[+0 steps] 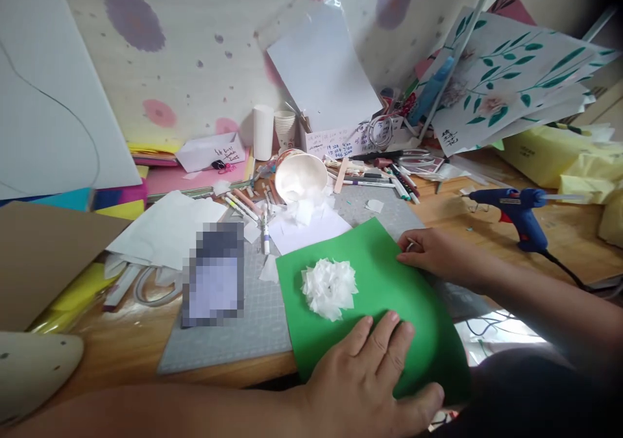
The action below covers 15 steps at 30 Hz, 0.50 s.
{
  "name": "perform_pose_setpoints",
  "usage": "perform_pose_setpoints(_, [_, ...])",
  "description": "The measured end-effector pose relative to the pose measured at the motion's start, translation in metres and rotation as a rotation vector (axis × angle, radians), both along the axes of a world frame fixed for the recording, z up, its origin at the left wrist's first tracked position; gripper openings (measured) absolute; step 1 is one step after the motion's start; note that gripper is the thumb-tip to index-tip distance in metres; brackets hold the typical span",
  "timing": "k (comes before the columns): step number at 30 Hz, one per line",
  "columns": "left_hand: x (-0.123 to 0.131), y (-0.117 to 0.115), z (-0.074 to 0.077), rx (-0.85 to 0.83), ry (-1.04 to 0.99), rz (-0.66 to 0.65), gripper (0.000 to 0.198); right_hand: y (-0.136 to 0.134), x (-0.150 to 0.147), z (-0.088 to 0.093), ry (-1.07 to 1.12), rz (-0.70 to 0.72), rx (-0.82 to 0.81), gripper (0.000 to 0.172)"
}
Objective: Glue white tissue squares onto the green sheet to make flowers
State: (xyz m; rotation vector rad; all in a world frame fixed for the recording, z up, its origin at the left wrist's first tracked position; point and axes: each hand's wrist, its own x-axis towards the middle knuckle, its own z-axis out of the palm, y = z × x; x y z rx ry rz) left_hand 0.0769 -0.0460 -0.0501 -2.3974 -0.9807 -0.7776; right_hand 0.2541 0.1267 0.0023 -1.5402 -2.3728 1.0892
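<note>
A sheet of green paper [384,250] overhangs the near edge of the desk, its lower right part curving downward. Near its left side sits a ruffled white paper flower [329,289] made of many small pieces. My left hand [370,373] lies flat on the sheet just below the flower, fingers spread and holding nothing. At the upper right edge, my right hand [433,253] is closed, thumb and forefinger pinching the paper's border. A small pale ring-like shape shows between those fingers, too small to identify.
Right of the sheet stands a blue glue gun [520,211] with its cord. Behind the paper, a white paper tub [302,177] lies tipped among scraps and markers [243,206]. A pixelated rectangular object [214,276] rests on the grey cutting mat [228,347]. White tissue sheets [163,230] lie left.
</note>
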Motion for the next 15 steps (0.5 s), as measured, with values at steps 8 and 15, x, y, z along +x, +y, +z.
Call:
perform_pose_setpoints(8, [0.001,0.009,-0.009,0.029,-0.152,0.095,0.028,0.012,0.018,0.022,-0.048,0.057,0.281,0.028])
perform_pose_setpoints(15, [0.000,0.023,-0.050,0.104,-0.153,0.098,0.033,0.020,0.018,0.023,-0.122,0.217,0.412,0.035])
